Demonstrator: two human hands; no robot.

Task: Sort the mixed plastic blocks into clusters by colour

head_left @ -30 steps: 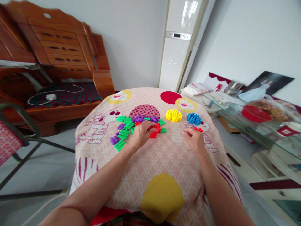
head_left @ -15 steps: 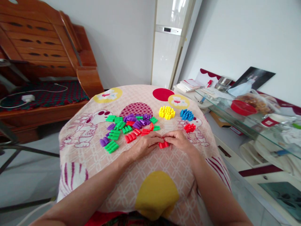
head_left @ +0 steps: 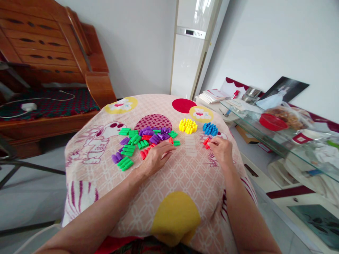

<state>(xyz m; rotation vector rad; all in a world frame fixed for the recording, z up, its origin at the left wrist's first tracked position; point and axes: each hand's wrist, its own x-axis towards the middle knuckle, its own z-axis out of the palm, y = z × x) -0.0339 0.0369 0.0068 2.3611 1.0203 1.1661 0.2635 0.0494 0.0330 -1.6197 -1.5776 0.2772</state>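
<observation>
My right hand (head_left: 221, 151) is at the right of the table, its thumb and fingers closed on a red plastic block (head_left: 206, 143). The hand hides most of the other red blocks at that spot. My left hand (head_left: 156, 156) hovers over the near edge of a mixed pile, fingers stretched out with nothing in them. Under and beside it lie red ribbed blocks (head_left: 144, 153), partly covered by the hand. Green blocks (head_left: 128, 150) and purple blocks (head_left: 156, 138) make up the rest of the pile. Behind my right hand stand a yellow cluster (head_left: 188, 126) and a blue cluster (head_left: 210, 129).
A patterned cloth (head_left: 182, 176) covers the round table. On the right, a glass shelf (head_left: 280, 141) bears a red bowl (head_left: 272, 121) and bags. A wooden bench (head_left: 47, 74) stands at the left, and a tall white cabinet unit (head_left: 188, 60) is behind.
My right hand has moved right and slightly away from me, carrying a red block to the red cluster. My left hand has parted from it and drawn back left to the pile.
</observation>
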